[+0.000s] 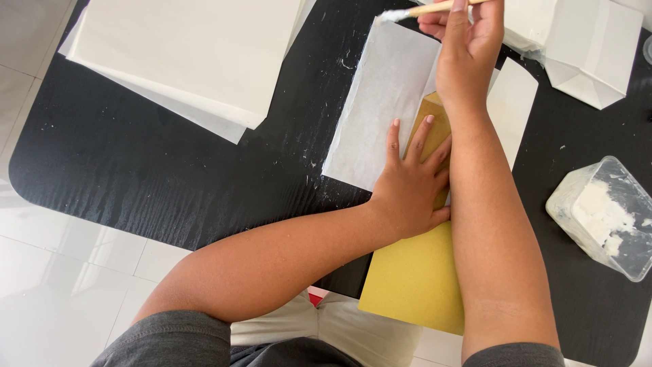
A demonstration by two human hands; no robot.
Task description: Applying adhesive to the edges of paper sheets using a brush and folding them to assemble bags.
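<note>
My left hand [412, 194] lies flat, fingers spread, pressing down on a yellow-brown stiff cardboard form [414, 278] and the thin white sheet of paper [380, 109] that lies over its far end on the black wood-grain table [136, 163]. It grips nothing; it only pins. My right hand [465, 41] is closed around a slim wooden-handled brush [424, 9], whose white-smeared tip sits at the sheet's far corner.

The sheet looks very light and limp, and I judge it tears or wrinkles easily once wet with paste, so it is best held by flat pressure near the middle, not pinched at an edge. The cardboard seems rigid and light; its near end overhangs the table edge, so my palm belongs on the part over the table. The brush is light and stiff, held near the middle of its handle.

To my right stands a clear plastic tub of white paste [604, 214], well apart. A stack of large white sheets [190, 54] lies at the far left, and a folded white paper bag [587, 51] at the far right.
</note>
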